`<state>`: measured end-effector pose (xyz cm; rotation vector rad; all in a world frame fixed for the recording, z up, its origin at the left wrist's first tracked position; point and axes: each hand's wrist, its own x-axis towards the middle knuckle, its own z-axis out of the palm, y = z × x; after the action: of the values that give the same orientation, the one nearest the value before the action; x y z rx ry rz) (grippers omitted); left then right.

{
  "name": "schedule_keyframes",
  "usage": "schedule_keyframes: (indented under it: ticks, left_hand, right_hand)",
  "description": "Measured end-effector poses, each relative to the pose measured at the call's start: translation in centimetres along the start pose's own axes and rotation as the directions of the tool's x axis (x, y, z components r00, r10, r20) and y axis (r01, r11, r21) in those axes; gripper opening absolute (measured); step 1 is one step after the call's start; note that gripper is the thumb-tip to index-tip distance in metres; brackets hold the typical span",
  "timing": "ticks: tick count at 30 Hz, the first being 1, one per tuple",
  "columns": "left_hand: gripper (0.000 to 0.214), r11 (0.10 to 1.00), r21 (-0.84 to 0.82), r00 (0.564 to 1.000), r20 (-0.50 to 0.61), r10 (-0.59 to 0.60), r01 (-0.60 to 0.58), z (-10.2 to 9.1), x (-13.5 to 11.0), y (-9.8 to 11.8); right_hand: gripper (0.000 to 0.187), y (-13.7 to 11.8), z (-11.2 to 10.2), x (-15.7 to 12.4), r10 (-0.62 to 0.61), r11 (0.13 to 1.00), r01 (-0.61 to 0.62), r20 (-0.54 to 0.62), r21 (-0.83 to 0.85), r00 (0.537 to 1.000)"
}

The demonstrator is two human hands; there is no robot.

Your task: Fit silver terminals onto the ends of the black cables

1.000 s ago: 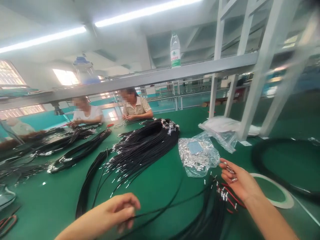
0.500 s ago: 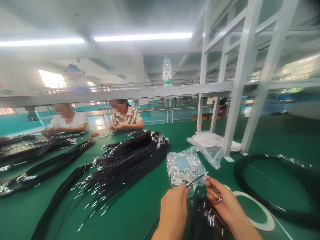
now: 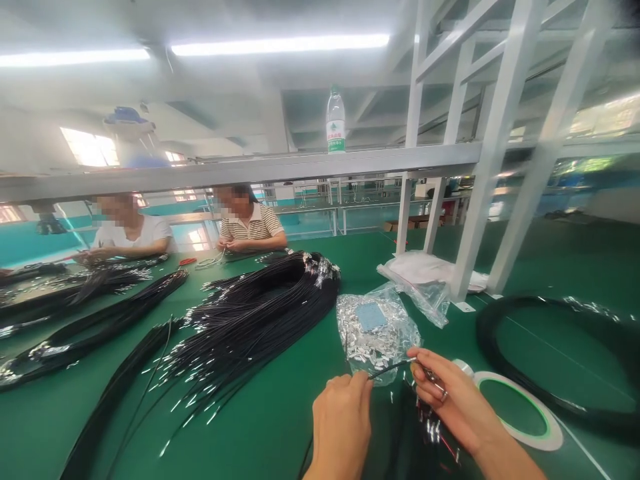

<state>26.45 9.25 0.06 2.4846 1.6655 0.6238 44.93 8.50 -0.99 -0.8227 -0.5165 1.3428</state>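
My left hand (image 3: 343, 423) is closed in a pinch on a thin black cord (image 3: 387, 368) whose metal tip points right. My right hand (image 3: 447, 400) is closed too, its fingertips at the cord's tip, with small silver metal clasps (image 3: 436, 388) held in its fingers. Under both hands lies a bundle of black cords with metal ends (image 3: 425, 433). Just beyond them sits a clear plastic bag of silver clasps (image 3: 373, 330).
A large fan of black cords (image 3: 250, 320) covers the green table (image 3: 280, 413), with more bundles (image 3: 75, 333) at left. A white tape ring (image 3: 520, 413) and black coil (image 3: 555, 360) lie right. Two people sit across. White frame posts (image 3: 480, 200) and a bottle (image 3: 335, 120) on the shelf.
My left hand came from the lower left, carrying one cord up to my right hand. The right hand's fingers closed onto the cord's tip. The view swung slightly.
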Motion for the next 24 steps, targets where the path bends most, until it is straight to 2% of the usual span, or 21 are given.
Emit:
schedule_keyframes:
  ticks: [13,17,24]
  left_hand:
    - [0.026,0.995,0.103,0.999,0.031,-0.019,0.015,-0.4,-0.2,0.0]
    - [0.026,0.994,0.107,0.999,0.034,-0.021,0.017,-0.3,-0.2,-0.1]
    - [0.025,0.994,0.11,0.999,0.038,-0.014,0.009,0.2,-0.2,-0.2]
  right_hand:
    - [0.051,0.2,0.1,-0.1,-0.045,0.993,0.042,-0.02,-0.112,0.999]
    - [0.054,0.2,0.1,-0.2,-0.024,0.992,0.022,-0.016,-0.126,1.0]
    - [0.07,0.6,1.2,-0.4,-0.099,0.928,0.088,-0.011,-0.363,0.995]
